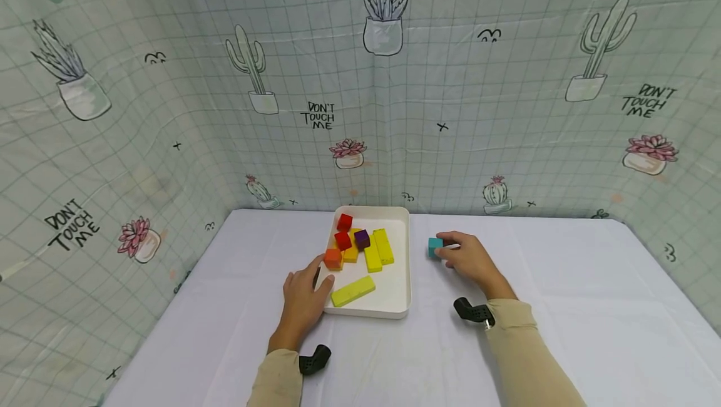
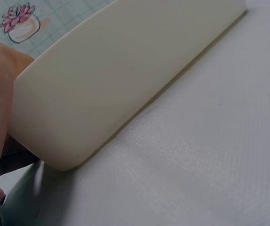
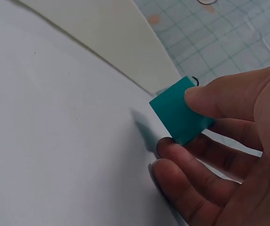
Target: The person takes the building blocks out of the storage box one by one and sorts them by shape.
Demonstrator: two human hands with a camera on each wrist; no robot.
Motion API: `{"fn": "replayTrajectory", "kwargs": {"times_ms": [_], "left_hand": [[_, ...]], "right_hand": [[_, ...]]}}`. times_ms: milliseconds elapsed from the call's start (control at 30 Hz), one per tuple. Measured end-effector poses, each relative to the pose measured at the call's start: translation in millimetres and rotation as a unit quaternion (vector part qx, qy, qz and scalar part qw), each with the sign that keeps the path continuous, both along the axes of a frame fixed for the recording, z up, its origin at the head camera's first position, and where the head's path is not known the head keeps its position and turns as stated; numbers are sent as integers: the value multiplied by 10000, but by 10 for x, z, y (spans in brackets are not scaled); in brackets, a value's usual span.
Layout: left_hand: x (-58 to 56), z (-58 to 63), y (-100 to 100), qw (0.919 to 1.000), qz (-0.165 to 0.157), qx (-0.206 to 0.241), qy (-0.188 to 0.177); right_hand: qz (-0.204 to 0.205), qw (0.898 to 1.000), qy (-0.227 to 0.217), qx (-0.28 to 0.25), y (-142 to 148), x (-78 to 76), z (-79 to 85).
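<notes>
On the right of the table, my right hand (image 1: 464, 260) pinches a teal cube (image 1: 435, 247) between thumb and fingers. In the right wrist view the thumb (image 3: 210, 99) presses the face of the cube, and a shadow falls on the cloth below it. My left hand (image 1: 304, 297) grips the left side of a white tray (image 1: 397, 297), with its thumb over the rim and other fingers along the outside. Near its index finger, an orange cube (image 1: 333, 259) sits inside the tray. A yellow-green block (image 1: 353, 291) lies close to the thumb.
Inside the tray are two red cubes (image 1: 342, 241), a purple cube (image 1: 362, 239) and several yellow blocks (image 1: 383, 246). White cloth (image 1: 225, 332) covers the table. A cactus-print curtain (image 1: 428, 94) stands behind and at both sides. Both wrists wear black camera mounts (image 1: 473, 312).
</notes>
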State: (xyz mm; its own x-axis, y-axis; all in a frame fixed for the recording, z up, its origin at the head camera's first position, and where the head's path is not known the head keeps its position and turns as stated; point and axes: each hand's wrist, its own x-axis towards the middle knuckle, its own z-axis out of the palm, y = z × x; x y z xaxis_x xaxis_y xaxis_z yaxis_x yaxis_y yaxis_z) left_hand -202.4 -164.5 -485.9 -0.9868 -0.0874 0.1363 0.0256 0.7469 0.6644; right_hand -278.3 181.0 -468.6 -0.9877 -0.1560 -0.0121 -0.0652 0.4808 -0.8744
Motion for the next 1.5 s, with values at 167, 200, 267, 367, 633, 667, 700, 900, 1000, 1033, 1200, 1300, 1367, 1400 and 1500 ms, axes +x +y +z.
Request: {"fn": "replayTrajectory", "kwargs": {"times_ms": [167,200,267,367,633,667,700,900,1000,1033,1200,1300,1367,1400,1500], "left_hand": [[3,-4,-2,10000,44,-15,4],[3,0,-2,10000,53,-14,1],[4,1,0,10000,66,-18,4],[8,2,0,10000,65,-19,4],[17,-4,1,10000,28,-50,56],[17,-5,1,10000,31,-49,61],[16,-7,2,10000,41,-48,62],[10,-10,8,10000,61,-17,69],[5,-14,9,10000,54,-12,76],[6,-16,8,10000,49,-9,75],[11,-17,4,10000,33,1,65],[8,-13,4,10000,25,7,48],[1,-11,5,10000,21,-13,53],[-4,-12,4,10000,22,-17,62],[-13,-20,-1,9999,27,-48,86]], "right_hand": [[49,9996,76,254,-16,-56,15],[48,9995,88,296,-18,-66,18],[27,9993,86,359,-20,-86,15],[10,9990,53,444,-23,-105,-4],[7,9986,75,528,-21,-106,-49],[12,9986,73,530,-20,-107,-52],[18,9986,74,526,-20,-109,-55],[51,9985,123,531,-16,-125,-73],[49,9985,149,526,-9,-130,-81],[45,9985,150,523,-7,-129,-85],[45,9983,142,564,0,-108,-94],[48,9984,116,551,13,-90,-80],[72,9987,111,487,23,-77,-58],[94,9989,113,453,29,-72,-45],[62,9994,67,333,45,-62,-5]]}}
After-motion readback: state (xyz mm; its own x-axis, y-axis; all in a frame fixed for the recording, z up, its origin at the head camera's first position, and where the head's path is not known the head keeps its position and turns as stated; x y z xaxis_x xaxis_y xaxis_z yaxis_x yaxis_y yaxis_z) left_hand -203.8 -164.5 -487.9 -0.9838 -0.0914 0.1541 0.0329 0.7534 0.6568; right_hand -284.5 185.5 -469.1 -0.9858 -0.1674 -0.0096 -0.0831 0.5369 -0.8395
